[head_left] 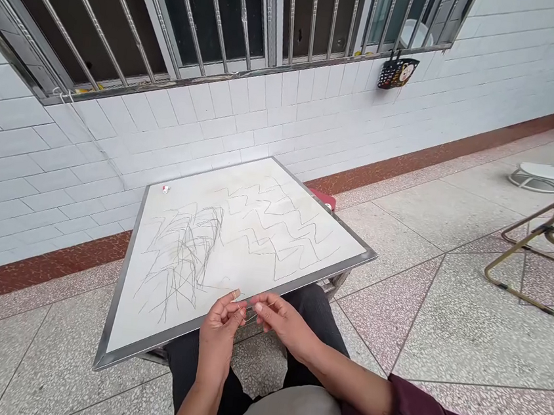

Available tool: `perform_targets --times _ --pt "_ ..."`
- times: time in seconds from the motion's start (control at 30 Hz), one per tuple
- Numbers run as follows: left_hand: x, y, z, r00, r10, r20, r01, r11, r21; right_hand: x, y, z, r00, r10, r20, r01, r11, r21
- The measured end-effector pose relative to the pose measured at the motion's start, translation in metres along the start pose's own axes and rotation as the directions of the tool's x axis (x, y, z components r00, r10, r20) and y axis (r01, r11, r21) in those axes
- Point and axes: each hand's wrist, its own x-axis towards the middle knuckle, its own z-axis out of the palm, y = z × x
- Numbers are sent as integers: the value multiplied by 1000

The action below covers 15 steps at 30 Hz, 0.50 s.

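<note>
Over the near edge of the white table [245, 270], my left hand [223, 321] is closed in a pinch on a thin strand, with a small yellowish bit at its fingertips. Close by on the right, my right hand [273, 316] pinches a fine pale thread that loops below the fingers toward the left hand. A dark wire-like strand [216, 287] runs over the tabletop to the left fingertips. Thin dark zigzag strands [280, 224] lie spread at the right of the table. A tangled bunch of similar strands [188, 244] lies at the left.
A small red-and-white item [166, 189] sits at the table's far left corner. The tiled wall [207, 121] with a barred window stands behind. A black basket [397, 72] hangs from the bars. At right are a white stool [539, 175] and a metal-framed chair [545, 242].
</note>
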Motion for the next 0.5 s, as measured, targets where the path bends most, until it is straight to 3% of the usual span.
perform_targets --times 0.1,0.17,0.23,0.27,0.33,0.5 --pt "2 -3 -6 997 74 -37 -69 990 121 3 -11 -11 975 -175 -140 127 946 -298" --pt "2 -2 -7 995 89 -40 -80 979 190 4 -19 -15 936 -337 -107 223 798 -560" --pt "1 -1 -6 995 90 -35 -78 964 255 4 -26 -13 903 -429 15 292 588 -754" --pt "0 0 -5 995 92 -28 -81 958 277 5 -28 -9 897 -435 71 310 507 -804" --pt "-2 0 -3 995 102 -11 -94 949 301 8 -31 -1 915 -386 118 295 441 -848" --pt "-5 -6 -2 992 122 10 -119 943 312 18 -33 18 973 -217 76 173 476 -862"
